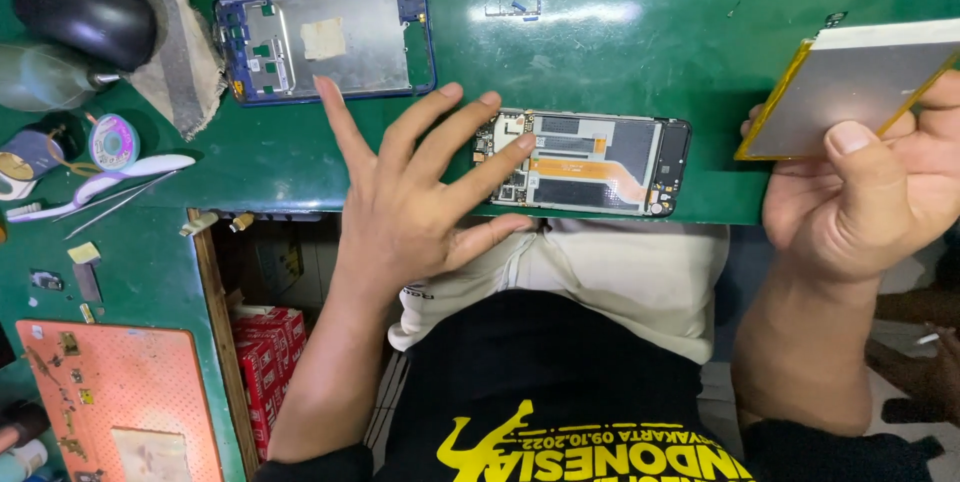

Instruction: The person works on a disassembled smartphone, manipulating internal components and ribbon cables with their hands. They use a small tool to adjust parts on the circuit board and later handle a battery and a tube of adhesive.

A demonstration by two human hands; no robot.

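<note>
Green matting covered the bench [620, 52], and near its front edge lay an opened phone [582, 163], its back off so that the dark boards and an orange ribbon cable showed. The left hand [415, 197] hovered over the phone's left end with its fingers [497, 164] spread and released, grasping nothing; the tips of the middle fingers reached the phone's corner, though whether they pressed on it could not be told. Well to the right of the phone, past the bench's front edge, the right hand [865, 192] held a flat battery [850, 92], silver-grey with yellow edging, its thumb clamped on the lower face and the other fingers curled behind it. The battery was tilted and raised clear of the bench.

Behind the phone and to its left lay a blue phone frame [325, 39] with a bare metal plate inside. Further left of the phone sat a grey cloth [175, 52], a black mouse-shaped object [80, 7], a small reel of wire [113, 141], and tweezers [110, 200] beside a white tool. Below the phone and far to its left lay an orange mat [120, 397] scattered with small parts, with red boxes [265, 357] stacked under the bench.
</note>
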